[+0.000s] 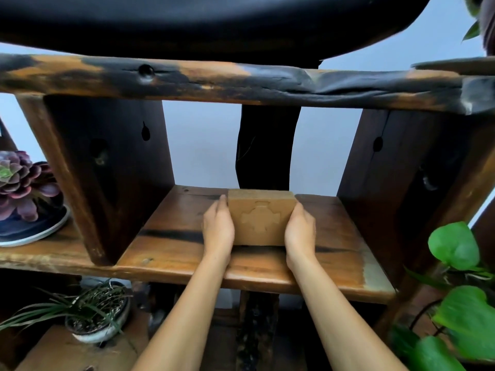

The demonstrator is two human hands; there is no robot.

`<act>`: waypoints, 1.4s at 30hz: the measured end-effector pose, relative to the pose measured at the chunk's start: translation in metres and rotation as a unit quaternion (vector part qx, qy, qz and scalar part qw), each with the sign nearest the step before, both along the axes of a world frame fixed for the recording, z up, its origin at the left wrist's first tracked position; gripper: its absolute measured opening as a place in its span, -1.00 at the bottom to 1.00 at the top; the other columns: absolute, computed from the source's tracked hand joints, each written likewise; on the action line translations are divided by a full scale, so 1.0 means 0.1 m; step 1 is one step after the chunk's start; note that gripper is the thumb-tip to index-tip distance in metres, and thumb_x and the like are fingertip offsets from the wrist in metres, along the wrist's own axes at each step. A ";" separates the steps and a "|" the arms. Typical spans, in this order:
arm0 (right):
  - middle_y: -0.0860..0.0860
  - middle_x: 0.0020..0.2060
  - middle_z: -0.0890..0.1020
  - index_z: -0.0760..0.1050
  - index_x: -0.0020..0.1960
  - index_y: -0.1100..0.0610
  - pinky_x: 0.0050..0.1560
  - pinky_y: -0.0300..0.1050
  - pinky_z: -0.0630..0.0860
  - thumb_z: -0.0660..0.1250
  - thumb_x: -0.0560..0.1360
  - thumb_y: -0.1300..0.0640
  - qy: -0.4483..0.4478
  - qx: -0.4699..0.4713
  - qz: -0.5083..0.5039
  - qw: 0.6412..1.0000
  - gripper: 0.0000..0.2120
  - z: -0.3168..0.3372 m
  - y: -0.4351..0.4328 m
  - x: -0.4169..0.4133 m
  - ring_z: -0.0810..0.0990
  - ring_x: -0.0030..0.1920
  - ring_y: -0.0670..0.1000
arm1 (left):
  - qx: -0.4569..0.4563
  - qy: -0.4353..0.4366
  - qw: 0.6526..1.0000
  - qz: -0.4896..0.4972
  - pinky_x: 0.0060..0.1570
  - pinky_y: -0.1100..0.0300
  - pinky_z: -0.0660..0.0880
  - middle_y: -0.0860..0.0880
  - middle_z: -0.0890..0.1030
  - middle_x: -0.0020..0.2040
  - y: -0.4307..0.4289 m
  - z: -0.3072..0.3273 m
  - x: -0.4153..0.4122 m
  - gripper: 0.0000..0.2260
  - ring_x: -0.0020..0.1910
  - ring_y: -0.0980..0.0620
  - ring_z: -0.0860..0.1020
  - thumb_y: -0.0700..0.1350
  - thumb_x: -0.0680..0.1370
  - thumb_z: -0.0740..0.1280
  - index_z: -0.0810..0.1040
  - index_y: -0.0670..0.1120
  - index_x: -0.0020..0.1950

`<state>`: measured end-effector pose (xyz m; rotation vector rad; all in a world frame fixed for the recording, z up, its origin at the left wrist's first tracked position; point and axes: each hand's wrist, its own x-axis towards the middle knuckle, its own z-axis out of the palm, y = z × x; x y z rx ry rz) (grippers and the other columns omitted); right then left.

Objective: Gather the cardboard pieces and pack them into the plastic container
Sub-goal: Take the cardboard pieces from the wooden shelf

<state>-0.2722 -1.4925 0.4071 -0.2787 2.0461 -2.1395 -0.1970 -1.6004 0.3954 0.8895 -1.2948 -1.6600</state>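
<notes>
A thick brown block of stacked cardboard pieces, with a cross-like shape cut into its top face, sits on the middle wooden shelf. My left hand presses flat against the block's left side. My right hand presses against its right side. The fingers of both hands lie straight along the sides, so the block is squeezed between my palms. No plastic container is in view.
Dark wooden uprights stand on both sides of the shelf bay, and a thick beam runs above it. A purple succulent in a dish is on the left, a grass-like potted plant lower left, and green leaves at right.
</notes>
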 end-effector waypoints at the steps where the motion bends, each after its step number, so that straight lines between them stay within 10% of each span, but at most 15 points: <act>1: 0.03 0.10 0.68 0.63 0.20 0.07 0.36 0.14 0.46 0.04 0.69 -0.09 -0.014 0.010 -0.008 1.000 -0.56 -0.01 0.02 0.00 0.58 0.21 0.10 | 0.002 -0.007 1.000 -0.005 0.30 -0.02 0.50 0.05 0.71 0.15 -0.01 -0.03 -0.01 -0.64 0.20 0.02 0.61 0.10 0.68 0.12 0.67 0.06 0.24; 6: -0.09 -0.18 0.62 0.57 -0.19 0.02 0.14 0.06 0.50 0.05 0.66 -0.06 0.009 -0.010 -0.050 0.999 -0.59 -0.04 0.06 0.07 0.60 0.04 0.08 | -0.009 -0.012 1.000 -0.012 0.14 0.04 0.50 0.06 0.73 0.02 0.09 -0.05 0.02 -0.64 0.11 0.06 0.61 0.13 0.66 0.11 0.70 0.10 0.08; 17: 0.09 -0.06 0.66 0.58 -0.14 0.08 0.27 0.21 0.47 0.01 0.66 -0.03 0.011 0.040 -0.038 0.998 -0.57 -0.07 0.14 -0.01 0.58 0.10 0.19 | -0.035 -0.076 0.995 -0.047 0.22 0.03 0.50 0.13 0.72 0.09 0.05 -0.01 -0.03 -0.53 0.15 0.07 0.62 0.34 0.64 0.06 0.65 0.15 0.24; 21: 0.11 -0.04 0.66 0.62 -0.06 0.15 0.18 0.11 0.44 0.01 0.66 -0.04 0.016 0.037 -0.031 0.999 -0.54 -0.10 0.14 -0.01 0.54 0.10 0.18 | -0.066 -0.070 0.984 -0.152 0.01 0.34 0.51 0.35 0.69 -0.05 0.06 -0.02 0.16 -0.30 -0.14 0.29 0.66 0.64 0.28 0.17 0.60 0.24 0.20; 25: 0.10 0.02 0.68 0.65 0.04 0.15 0.24 0.09 0.44 -0.02 0.68 -0.10 0.021 0.029 -0.009 0.999 -0.48 -0.11 0.15 0.00 0.54 0.16 0.17 | -0.176 -0.069 0.961 -0.202 -0.04 0.32 0.63 0.13 0.74 0.12 -0.02 -0.13 0.22 -0.42 0.08 0.14 0.71 0.18 0.27 0.69 0.59 0.13 0.22; 32: -0.07 0.23 0.66 0.53 0.35 -0.05 0.40 0.13 0.48 0.11 0.31 -0.68 0.030 0.013 0.180 0.983 -0.09 -0.22 0.39 -0.07 0.60 0.27 0.00 | -0.194 -0.034 0.962 -0.191 -0.09 0.38 0.61 0.10 0.76 0.07 0.01 -0.15 0.20 -0.57 0.04 0.14 0.72 -0.05 0.40 0.65 0.61 0.04 0.21; 35: -0.07 0.16 0.69 0.49 0.28 -0.04 0.30 0.12 0.58 0.49 0.31 -0.37 0.100 0.021 0.190 0.977 -0.34 -0.35 0.42 -0.11 0.65 0.19 -0.06 | -0.186 -0.025 0.960 -0.208 -0.11 0.34 0.63 0.09 0.76 0.08 -0.01 -0.15 0.20 -0.56 0.03 0.13 0.72 -0.02 0.40 0.65 0.61 0.04 0.22; 42: -0.04 0.11 0.70 0.53 0.23 0.04 0.25 0.10 0.61 0.56 0.46 -0.08 0.133 0.015 0.133 0.982 -0.57 -0.35 0.58 0.07 0.67 0.14 -0.04 | -0.190 -0.069 0.954 -0.222 -0.24 0.47 0.56 0.23 0.72 -0.03 0.13 -0.15 0.44 -0.47 -0.07 0.33 0.66 0.10 0.32 0.68 0.54 0.08 0.19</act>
